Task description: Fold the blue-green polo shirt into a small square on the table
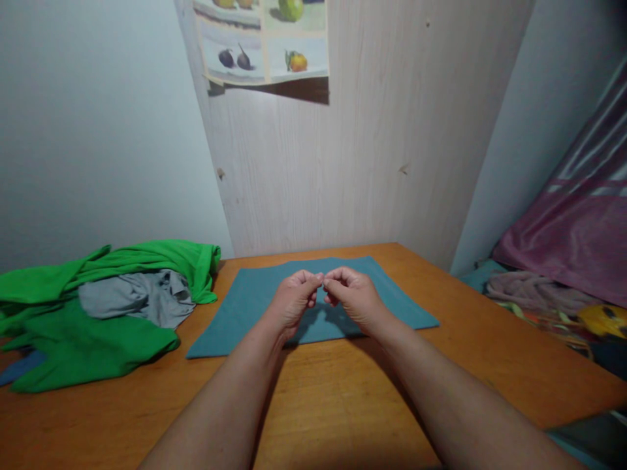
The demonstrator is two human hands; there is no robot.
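A teal cloth lies flat on the orange wooden table, folded into a rough rectangle. My left hand and my right hand hover just above its middle, fingertips pinched and meeting each other. Both hands have curled, closed fingers. Whether they pinch a bit of the cloth or nothing I cannot make out; the cloth under them looks flat.
A heap of green cloth with a grey garment in it lies at the table's left. A wood-grain panel with a fruit poster stands behind. Purple and mixed fabrics are piled at the right.
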